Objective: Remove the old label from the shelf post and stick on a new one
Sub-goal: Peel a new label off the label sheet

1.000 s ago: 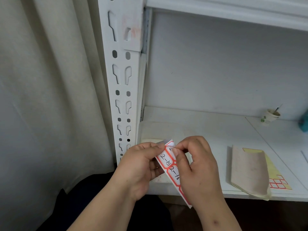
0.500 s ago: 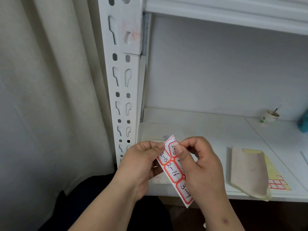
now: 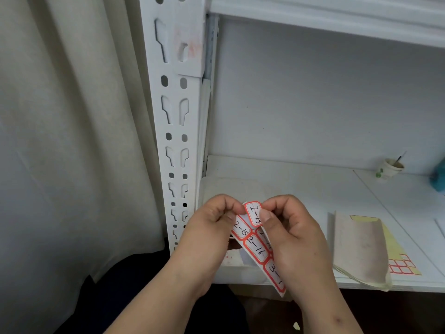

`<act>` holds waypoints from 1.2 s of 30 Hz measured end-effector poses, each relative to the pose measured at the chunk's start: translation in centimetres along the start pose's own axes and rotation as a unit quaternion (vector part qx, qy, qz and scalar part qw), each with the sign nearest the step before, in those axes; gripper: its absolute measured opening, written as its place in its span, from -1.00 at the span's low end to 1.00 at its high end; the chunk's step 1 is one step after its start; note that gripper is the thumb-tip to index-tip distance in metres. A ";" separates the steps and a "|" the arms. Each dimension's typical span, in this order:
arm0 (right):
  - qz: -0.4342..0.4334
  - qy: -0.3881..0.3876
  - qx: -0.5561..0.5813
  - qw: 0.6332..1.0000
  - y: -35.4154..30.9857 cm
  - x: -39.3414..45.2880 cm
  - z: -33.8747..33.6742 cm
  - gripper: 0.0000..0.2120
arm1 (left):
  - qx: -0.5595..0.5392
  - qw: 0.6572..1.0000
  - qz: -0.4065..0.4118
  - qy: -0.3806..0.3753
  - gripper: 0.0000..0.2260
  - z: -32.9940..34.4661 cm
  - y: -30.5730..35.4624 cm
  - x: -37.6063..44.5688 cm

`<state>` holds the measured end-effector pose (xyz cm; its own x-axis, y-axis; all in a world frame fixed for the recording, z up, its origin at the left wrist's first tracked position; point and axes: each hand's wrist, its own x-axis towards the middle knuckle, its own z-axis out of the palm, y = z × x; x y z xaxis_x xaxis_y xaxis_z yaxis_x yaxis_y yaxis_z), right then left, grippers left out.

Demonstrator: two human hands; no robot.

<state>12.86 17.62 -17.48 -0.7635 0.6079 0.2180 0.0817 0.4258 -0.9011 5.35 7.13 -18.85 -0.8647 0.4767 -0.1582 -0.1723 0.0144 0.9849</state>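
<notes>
Red-bordered and glossy, the new label (image 3: 255, 213) marked 2-13 is half lifted off its backing sheet (image 3: 258, 249), pinched at its edge in the grip of my right hand (image 3: 296, 237). My left hand (image 3: 212, 227) pinches the sheet just beside it, bending the thin waxy strip back. I judge the risk is here: pull too fast and the soft paper could tear, or curl and stick to itself or my fingertip, spoiling the adhesive. Above the grip, the shelf post (image 3: 178, 116) is hard painted white metal with keyhole slots; a pale reddish patch of residue (image 3: 189, 48) up there could keep the label from seating flat. Right of the grip, a limp beige sleeve (image 3: 356, 247) lies on the shelf (image 3: 313, 189).
</notes>
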 end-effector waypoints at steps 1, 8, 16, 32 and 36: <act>-0.003 -0.004 -0.008 1.000 0.0 0.0 0.0 -0.85 | 0.001 1.000 0.000 -0.003 -0.61 0.0 0.1 -0.1; -0.025 -0.024 -0.029 0.999 0.3 -0.1 -0.1 -0.81 | 0.019 0.998 0.059 -0.032 -0.82 0.0 0.4 -0.6; -0.046 0.103 -0.043 0.993 1.5 0.1 -0.6 -0.81 | -0.038 0.998 0.031 0.038 -0.79 0.0 0.0 -0.2; -0.066 0.167 -0.073 0.981 1.5 -1.1 -0.9 -0.67 | -0.170 0.981 0.045 0.086 -0.75 3.1 2.1 1.6; -0.053 0.171 0.005 0.984 1.9 -0.2 -1.9 -0.55 | -0.147 0.986 0.063 0.046 -0.79 4.4 2.9 1.9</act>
<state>14.39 19.59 -18.50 -0.5064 0.7515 0.4228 0.0053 0.4930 -0.8700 5.27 11.99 -16.02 -0.9250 0.3760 -0.0545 -0.1780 -0.3023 0.9364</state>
